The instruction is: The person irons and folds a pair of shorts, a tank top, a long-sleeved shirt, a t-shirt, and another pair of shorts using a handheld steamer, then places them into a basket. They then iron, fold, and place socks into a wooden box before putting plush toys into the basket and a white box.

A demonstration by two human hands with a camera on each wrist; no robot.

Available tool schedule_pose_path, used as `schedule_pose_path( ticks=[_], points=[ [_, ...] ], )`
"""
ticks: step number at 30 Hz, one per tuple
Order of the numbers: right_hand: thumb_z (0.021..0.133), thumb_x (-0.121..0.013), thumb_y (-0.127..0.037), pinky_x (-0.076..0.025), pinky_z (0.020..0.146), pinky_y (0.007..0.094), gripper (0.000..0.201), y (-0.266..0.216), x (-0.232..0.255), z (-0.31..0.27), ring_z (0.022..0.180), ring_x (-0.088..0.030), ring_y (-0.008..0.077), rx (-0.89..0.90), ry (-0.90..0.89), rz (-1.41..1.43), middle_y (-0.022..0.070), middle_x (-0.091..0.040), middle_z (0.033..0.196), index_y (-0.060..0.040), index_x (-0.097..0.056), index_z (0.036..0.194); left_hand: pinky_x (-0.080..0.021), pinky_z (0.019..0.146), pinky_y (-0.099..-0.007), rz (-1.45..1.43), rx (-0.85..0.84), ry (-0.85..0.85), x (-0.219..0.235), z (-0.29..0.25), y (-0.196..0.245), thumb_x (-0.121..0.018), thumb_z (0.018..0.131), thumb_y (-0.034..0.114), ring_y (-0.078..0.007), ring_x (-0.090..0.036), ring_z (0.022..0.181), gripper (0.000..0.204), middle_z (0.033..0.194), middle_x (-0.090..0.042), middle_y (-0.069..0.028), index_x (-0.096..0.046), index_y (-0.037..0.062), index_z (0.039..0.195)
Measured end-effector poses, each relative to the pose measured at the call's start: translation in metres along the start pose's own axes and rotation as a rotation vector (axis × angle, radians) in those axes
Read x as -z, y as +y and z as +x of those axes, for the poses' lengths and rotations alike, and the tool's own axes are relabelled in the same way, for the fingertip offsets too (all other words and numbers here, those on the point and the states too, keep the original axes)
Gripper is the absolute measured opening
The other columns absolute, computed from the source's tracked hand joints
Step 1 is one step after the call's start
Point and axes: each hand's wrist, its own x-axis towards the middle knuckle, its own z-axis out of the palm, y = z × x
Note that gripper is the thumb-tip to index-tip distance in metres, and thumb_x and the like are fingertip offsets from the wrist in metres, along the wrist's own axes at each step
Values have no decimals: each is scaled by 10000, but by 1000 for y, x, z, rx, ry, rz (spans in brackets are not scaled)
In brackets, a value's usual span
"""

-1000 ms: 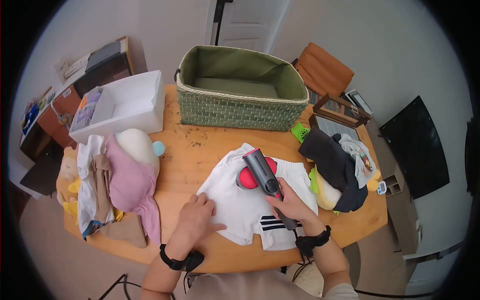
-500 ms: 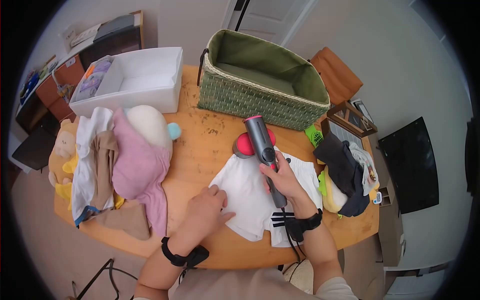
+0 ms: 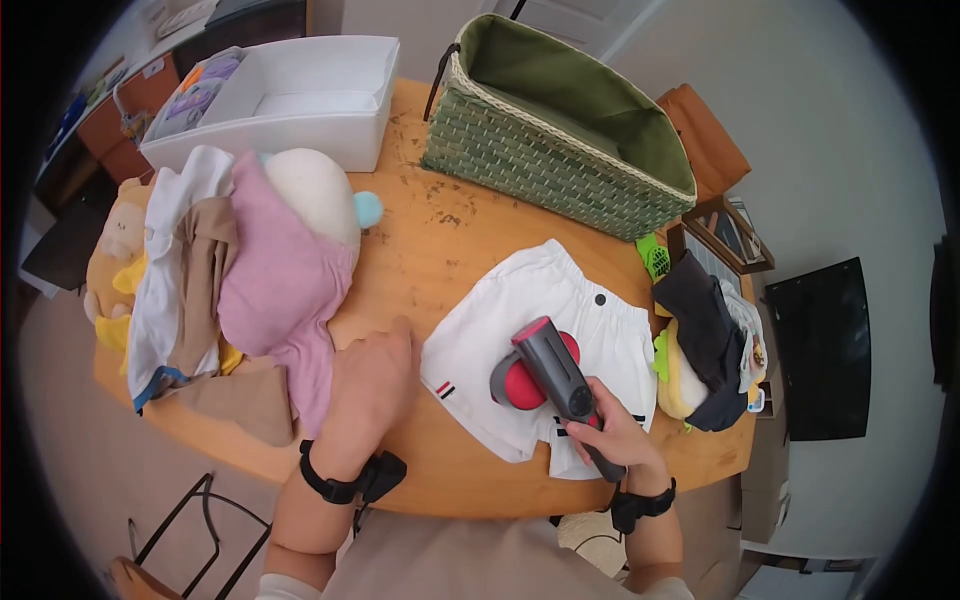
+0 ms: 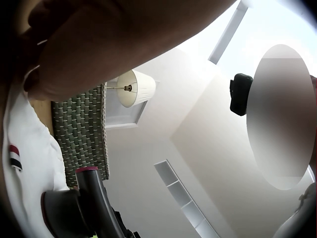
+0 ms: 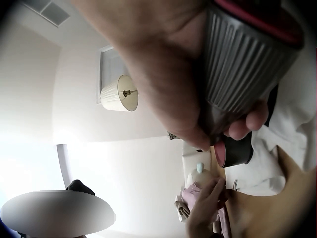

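My right hand (image 3: 620, 435) grips a dark grey and red handheld appliance (image 3: 555, 370), shaped somewhat like a hair dryer. Its round head is over a pair of white shorts (image 3: 480, 330), laid flat on the table. In the right wrist view the ribbed grip (image 5: 242, 59) ends in a red ring, with my fingers (image 5: 255, 119) curled round it. At the left of the shorts my left hand (image 3: 375, 380) is close over the wood, its fingers pointing away from me and holding nothing. The left wrist view shows the round head (image 4: 64, 213) close against the white cloth.
At left, clothes in white, brown and pink (image 3: 285, 270) lie over plush toys. Farther back stand a white box (image 3: 280, 150) and a green woven basket (image 3: 560, 165). More dark clothes (image 3: 705, 320) and a wooden case (image 3: 730, 235) are at right on the wooden table (image 3: 440, 220).
My left hand has moved left, off the edge of the shorts. The appliance went up toward the waistband, then came back down over the middle of the shorts. The head view has shifted.
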Motion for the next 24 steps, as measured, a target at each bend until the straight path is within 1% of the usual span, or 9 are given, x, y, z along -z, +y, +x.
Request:
schedule_pose_path(
  ticks=[4, 8, 11, 13, 14, 18, 20, 23, 24],
  points=[
    [959, -651, -16, -438, 472, 255, 526, -12, -17, 38, 521, -544, 93, 76, -73, 0, 63, -542, 938, -39, -355, 1393, -531, 724, -531, 24, 27, 59, 5, 0, 3, -517, 1026, 252, -449, -688, 789, 237, 826, -707, -217, -591, 27, 1016],
    [975, -661, -80, -438, 446, 272, 544, -27, -38, 69, 507, -547, 103, 117, -150, 18, 93, -553, 979, -27, -332, 1404, -512, 719, -548, 60, -17, 123, 2, 4, -7, -511, 1027, 229, -452, -666, 807, 211, 847, -686, -249, -581, 36, 1070],
    [977, -669, -115, -446, 444, 277, 551, -29, -56, 89, 502, -549, 108, 179, -158, -21, 106, -559, 968, -24, -329, 1401, -491, 698, -568, -67, 5, 177, 7, 7, -7, -476, 1049, 240, -466, -655, 785, 207, 834, -678, -257, -544, 47, 1080],
    [975, -676, -125, -449, 440, 281, 547, -29, -58, 91, 499, -551, 111, 217, -168, 13, 108, -564, 958, -24, -335, 1390, -469, 676, -569, -263, -25, 408, 13, 10, -3, -448, 1063, 215, -471, -642, 797, 188, 828, -663, -262, -530, 46, 1073],
    [976, -673, -120, -450, 441, 282, 547, -31, -58, 87, 498, -551, 112, 200, -149, 58, 107, -565, 954, -25, -333, 1394, -464, 654, -550, -281, 4, 427, 17, 10, 0, -430, 1072, 197, -470, -639, 788, 168, 814, -663, -239, -527, 60, 1061],
    [975, -663, -98, -451, 452, 276, 556, -29, -43, 51, 510, -554, 104, 179, -79, 111, 97, -568, 927, -32, -330, 1416, -470, 652, -527, -341, 10, 401, 24, 7, 3, -429, 1072, 195, -460, -642, 782, 174, 794, -655, -225, -544, 65, 1059],
    [972, -662, -88, -447, 459, 274, 559, -25, -36, 26, 514, -553, 100, 147, -36, 86, 85, -567, 909, -35, -332, 1421, -486, 674, -504, -392, -84, 205, 24, 7, 5, -457, 1058, 190, -435, -655, 800, 173, 806, -665, -200, -567, 58, 1039],
    [964, -667, -75, -440, 473, 271, 562, -14, -33, 0, 526, -550, 93, 90, 21, 50, 59, -565, 882, -40, -343, 1422, -487, 676, -447, -302, -198, 132, 7, 3, 5, -496, 1028, 130, -362, -659, 761, 143, 788, -642, -176, -585, 19, 1015],
    [959, -673, -71, -436, 479, 270, 560, -9, -33, -8, 535, -549, 90, 56, 27, 37, 46, -565, 874, -43, -351, 1417, -517, 731, -438, -188, -131, 91, 2, 1, 6, -557, 987, 131, -352, -678, 834, 121, 858, -680, -166, -609, 27, 1016]
  ],
)
